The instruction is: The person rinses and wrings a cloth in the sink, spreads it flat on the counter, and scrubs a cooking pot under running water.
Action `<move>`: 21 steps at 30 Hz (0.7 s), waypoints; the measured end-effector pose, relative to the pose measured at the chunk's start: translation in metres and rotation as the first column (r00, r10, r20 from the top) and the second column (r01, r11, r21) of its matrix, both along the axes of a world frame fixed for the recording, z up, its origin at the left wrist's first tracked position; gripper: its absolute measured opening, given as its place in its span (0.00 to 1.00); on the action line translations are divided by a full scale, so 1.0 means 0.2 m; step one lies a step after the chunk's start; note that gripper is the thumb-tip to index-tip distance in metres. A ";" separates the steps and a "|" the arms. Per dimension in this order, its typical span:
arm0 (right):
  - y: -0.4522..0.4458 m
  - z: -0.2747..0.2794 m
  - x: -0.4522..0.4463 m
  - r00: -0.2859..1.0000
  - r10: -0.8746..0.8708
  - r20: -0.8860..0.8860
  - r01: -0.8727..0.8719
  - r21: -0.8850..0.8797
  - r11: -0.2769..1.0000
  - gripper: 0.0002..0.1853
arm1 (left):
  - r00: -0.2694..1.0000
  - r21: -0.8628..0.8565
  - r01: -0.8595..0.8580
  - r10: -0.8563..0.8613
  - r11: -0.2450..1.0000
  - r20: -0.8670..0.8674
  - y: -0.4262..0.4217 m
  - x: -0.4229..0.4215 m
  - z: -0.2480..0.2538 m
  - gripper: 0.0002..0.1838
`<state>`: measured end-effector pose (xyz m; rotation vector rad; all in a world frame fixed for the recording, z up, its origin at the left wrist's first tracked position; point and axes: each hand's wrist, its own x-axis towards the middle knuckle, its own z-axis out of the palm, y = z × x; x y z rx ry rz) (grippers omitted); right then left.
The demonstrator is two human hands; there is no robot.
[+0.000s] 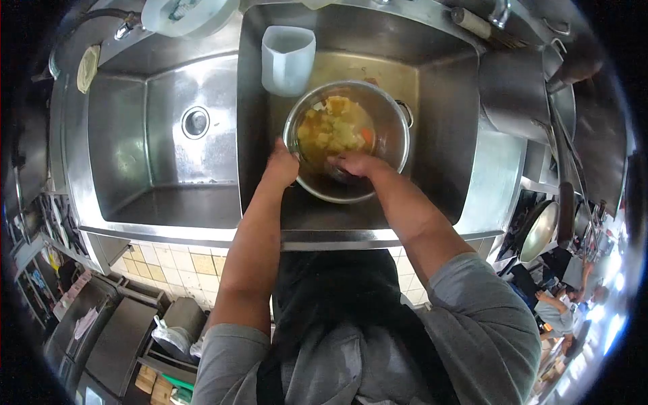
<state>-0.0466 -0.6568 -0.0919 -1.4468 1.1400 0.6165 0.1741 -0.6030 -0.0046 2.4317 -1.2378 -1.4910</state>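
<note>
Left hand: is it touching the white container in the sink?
Apart. The head view shows a gap of bare sink between the left hand and the white container.

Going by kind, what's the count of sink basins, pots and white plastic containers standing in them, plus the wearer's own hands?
Rectangular stainless-steel sink basins: 2
Round silver metal pot: 1
Cloudy-white plastic container: 1
Bare hands, left hand and right hand: 2
Total: 6
</note>
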 end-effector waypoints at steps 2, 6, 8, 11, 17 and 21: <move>-0.01 0.12 0.01 0.996 0.088 -0.020 -0.087 0.042 0.995 0.37 | 1.000 -0.002 0.012 -0.012 1.000 -0.022 -0.03 0.01 0.00 0.38; -0.04 0.27 0.08 0.955 0.282 -0.094 -0.265 0.165 0.950 0.34 | 1.000 -0.094 -0.010 0.011 0.996 0.018 -0.01 0.00 -0.13 0.33; -0.02 0.23 0.03 0.970 0.223 -0.093 -0.208 0.144 0.967 0.34 | 0.999 -0.177 0.001 0.008 0.984 0.049 -0.02 0.00 -0.11 0.30; -0.06 0.26 0.02 0.932 0.304 -0.197 -0.279 0.146 0.949 0.36 | 1.000 -0.103 -0.004 0.006 0.995 0.025 -0.04 0.00 -0.08 0.30; -0.19 0.45 0.05 0.827 0.466 -0.314 -0.447 0.136 0.884 0.36 | 1.000 -0.089 0.004 -0.004 0.996 0.002 -0.05 -0.01 -0.07 0.31; -0.19 0.28 -0.07 0.910 -0.414 -0.002 0.414 0.036 0.910 0.42 | 1.000 -0.086 0.015 -0.016 0.996 -0.003 -0.05 -0.01 -0.08 0.31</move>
